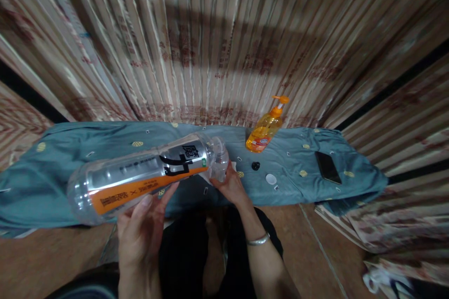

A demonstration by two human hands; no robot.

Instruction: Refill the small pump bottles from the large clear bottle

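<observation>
"Where's the large bottle?"
"Tilted over the desk, neck pointing between two and three o'clock. The left hand holds it, fingers partly spread."
"And the right hand?"
"Fingers curled around a small clear container at that neck; the pump bottle stands at its two o'clock."

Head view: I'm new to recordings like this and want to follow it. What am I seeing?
There is no machine: a head-worn camera looks forward and down at the wearer's own bare hands. The left hand holds a large clear bottle, tilted on its side; the right hand holds a small clear container at its neck end. On the teal cloth are an orange pump bottle, a small black object, a white disc and a dark, flat, phone-like object.
</observation>
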